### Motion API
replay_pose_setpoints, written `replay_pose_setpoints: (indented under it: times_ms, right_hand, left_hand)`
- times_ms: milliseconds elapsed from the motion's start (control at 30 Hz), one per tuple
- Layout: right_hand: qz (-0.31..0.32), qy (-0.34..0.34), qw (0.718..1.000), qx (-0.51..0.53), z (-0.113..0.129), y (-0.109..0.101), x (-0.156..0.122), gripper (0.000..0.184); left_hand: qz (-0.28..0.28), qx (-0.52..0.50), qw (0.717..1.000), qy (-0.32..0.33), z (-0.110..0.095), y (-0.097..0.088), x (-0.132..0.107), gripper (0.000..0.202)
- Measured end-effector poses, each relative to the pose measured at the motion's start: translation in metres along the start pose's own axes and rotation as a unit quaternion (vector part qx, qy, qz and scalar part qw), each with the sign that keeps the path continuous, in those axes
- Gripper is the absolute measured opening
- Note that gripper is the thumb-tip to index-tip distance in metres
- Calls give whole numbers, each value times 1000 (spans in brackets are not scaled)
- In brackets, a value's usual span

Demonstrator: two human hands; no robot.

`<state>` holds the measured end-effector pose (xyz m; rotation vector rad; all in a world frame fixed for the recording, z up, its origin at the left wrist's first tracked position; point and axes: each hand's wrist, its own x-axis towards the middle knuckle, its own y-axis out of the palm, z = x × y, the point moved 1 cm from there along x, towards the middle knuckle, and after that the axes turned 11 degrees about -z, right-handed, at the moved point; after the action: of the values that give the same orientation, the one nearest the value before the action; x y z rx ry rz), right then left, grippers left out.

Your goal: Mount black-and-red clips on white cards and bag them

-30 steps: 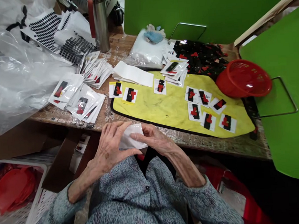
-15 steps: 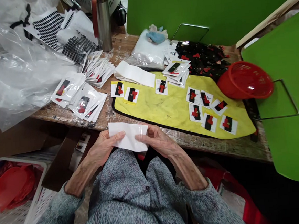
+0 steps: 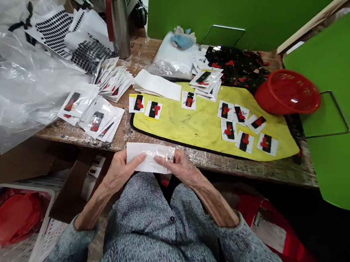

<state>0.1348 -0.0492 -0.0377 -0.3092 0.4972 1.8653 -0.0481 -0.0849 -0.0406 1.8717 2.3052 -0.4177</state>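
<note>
Above my lap, close to the table's front edge, I hold a white plastic packet (image 3: 150, 149) with a glossy, see-through right part. My left hand (image 3: 121, 167) is closed on its left end, thumb flat on top. At the other end my right hand (image 3: 182, 164) grips it, the thumb pressing on the glossy face. The fingers under the packet are hidden. Beyond it lies a yellow mat (image 3: 189, 126) with several small white cards (image 3: 188, 100) bearing black and red pieces. A stack of blank white packets (image 3: 156, 85) rests at the mat's back edge.
Filled packets (image 3: 99, 118) are piled at left, beside clear plastic bags (image 3: 23, 90) and sheets of black dots (image 3: 55, 31). A steel flask (image 3: 120, 26) stands behind. At right are a red basket (image 3: 287, 94), loose black and red pieces (image 3: 236, 67) and green boards (image 3: 335, 134).
My right thumb has slid a little to the left over the packet, and its right end now looks more see-through and creased. My left hand keeps its grip.
</note>
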Motion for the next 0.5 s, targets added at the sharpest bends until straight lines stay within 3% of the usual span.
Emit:
replay_pose_setpoints:
  times_ms: [33,100,200,267,333,500]
  right_hand:
    - [-7,-4,1000,-12,0,0,1,35]
    - [-9,-1,999,-36,0,1,2,32]
    - [-9,6,997,-72,0,3,4,34]
    - [0,10,997,-75,1,3,5,37]
    - [15,22,997,-72,1,3,5,37]
    - [32,41,998,-44,-1,5,8,35]
  left_hand:
    - [-33,70,995,68,-5,-3,0,51]
    - [-69,210,948,230,-18,-6,-3,70]
    - [-6,341,859,381,-28,0,-7,76]
    - [25,373,829,416,-27,4,-7,70]
    - [27,384,817,430,-24,7,-5,67]
    - [31,352,824,443,-17,9,-1,38]
